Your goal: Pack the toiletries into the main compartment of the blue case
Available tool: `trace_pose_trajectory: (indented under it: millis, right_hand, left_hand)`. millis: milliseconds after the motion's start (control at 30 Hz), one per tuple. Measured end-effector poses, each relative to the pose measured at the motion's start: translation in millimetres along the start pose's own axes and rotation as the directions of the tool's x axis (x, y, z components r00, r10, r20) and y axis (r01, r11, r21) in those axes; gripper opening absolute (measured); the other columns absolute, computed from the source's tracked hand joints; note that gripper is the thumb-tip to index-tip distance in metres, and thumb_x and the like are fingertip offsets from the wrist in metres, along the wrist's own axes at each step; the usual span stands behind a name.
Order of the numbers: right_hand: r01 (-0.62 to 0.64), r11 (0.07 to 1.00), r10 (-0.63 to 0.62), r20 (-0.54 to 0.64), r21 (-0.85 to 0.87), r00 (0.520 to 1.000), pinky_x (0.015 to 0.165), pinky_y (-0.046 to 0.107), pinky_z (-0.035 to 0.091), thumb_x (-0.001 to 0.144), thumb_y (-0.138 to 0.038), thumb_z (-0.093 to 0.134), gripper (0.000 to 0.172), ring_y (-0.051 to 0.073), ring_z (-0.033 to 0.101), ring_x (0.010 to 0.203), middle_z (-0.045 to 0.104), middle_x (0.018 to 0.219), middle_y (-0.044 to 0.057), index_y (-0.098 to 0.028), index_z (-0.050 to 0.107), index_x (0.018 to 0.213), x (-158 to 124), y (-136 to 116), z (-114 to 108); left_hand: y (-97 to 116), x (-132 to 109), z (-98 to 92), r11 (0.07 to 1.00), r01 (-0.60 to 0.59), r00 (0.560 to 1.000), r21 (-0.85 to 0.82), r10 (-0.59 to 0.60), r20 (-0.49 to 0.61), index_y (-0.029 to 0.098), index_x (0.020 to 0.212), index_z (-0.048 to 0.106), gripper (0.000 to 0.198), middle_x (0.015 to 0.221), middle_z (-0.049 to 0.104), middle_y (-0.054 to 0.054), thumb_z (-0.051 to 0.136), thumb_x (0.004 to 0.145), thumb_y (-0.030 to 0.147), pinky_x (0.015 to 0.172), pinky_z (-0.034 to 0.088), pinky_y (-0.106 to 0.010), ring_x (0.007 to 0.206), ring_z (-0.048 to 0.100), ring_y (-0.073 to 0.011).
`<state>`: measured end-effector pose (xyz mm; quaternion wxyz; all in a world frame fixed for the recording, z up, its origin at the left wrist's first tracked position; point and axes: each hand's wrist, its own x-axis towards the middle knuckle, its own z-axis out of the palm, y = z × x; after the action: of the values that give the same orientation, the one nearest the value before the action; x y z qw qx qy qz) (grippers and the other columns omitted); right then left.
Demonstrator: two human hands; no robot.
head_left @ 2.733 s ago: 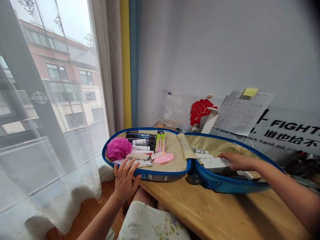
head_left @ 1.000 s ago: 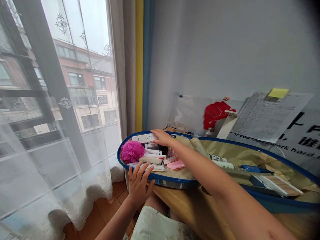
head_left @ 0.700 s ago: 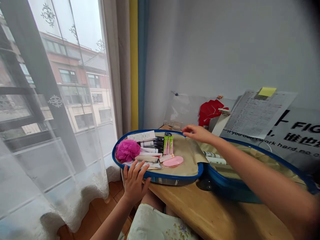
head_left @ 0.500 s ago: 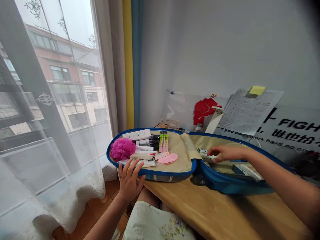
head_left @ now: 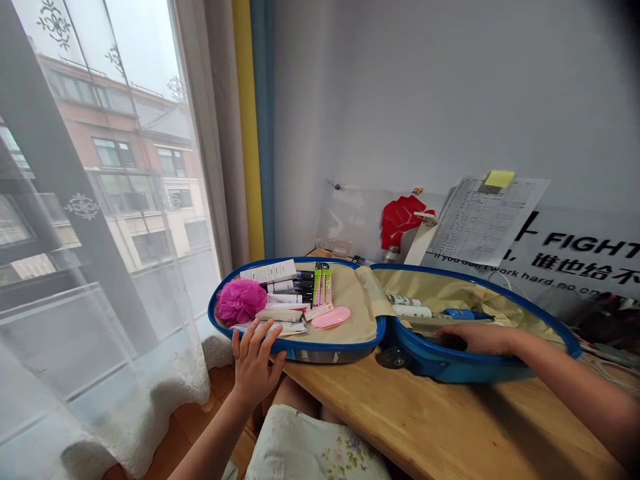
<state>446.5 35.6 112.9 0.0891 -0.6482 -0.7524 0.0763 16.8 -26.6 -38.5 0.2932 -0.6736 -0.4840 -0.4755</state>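
An open blue suitcase [head_left: 320,353] lies on the wooden desk, its two halves side by side. My left hand [head_left: 256,357] rests with spread fingers on the near rim of the left half, holding nothing. That half holds a magenta bath puff [head_left: 242,301], a white box [head_left: 269,271], green-and-pink packs [head_left: 323,287], several tubes and a pink oval item [head_left: 331,317]. My right hand [head_left: 477,339] reaches into the right half, its fingers around something dark that I cannot make out. Beyond it lie two white bottles [head_left: 412,311] and a blue item [head_left: 459,313].
The suitcase stands on a wooden desk [head_left: 400,413] with a wheel [head_left: 394,358] at its near side. Behind are a red fist figure [head_left: 399,220] and clipped papers [head_left: 487,217]. Sheer curtains [head_left: 125,300] hang at the left, and cables lie at the far right.
My right hand has moved from beside the white bottles toward the near side of the right half, down to a dark item. The bottles and blue item now show. My left hand stays on the rim.
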Motion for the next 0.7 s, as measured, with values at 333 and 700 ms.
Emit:
trace_pose_trajectory:
  millis: [333,700]
  right_hand:
    - [0.085,0.989,-0.105,0.175,0.118,0.979,0.089,0.034,0.048,0.060,-0.047,0.062,0.059,0.023,0.065,0.101,0.068,0.112,0.011,-0.028,0.062,0.115,20.1,-29.1,-71.2]
    - [0.515,0.825,-0.556,0.169,0.234,0.814,0.079,0.029,0.049,0.076,-0.043,0.061,0.040,0.018,0.064,0.091,0.069,0.105,0.004,-0.022,0.060,0.110,43.5,-234.3,21.3]
  left_hand:
    - [5.8,3.2,0.2,0.998,0.050,0.998,-0.023,-0.050,-0.027,0.022,0.127,0.056,0.040,0.119,0.063,-0.010,0.047,0.088,0.030,0.115,0.010,-0.047,0.129,0.043,-0.0260]
    - [-3.6,5.5,-4.6,1.000,-0.029,1.000,-0.008,0.029,0.001,0.020,0.143,0.033,0.058,0.144,0.042,-0.016,0.049,0.089,0.029,0.113,0.018,-0.049,0.136,0.035,-0.0282]
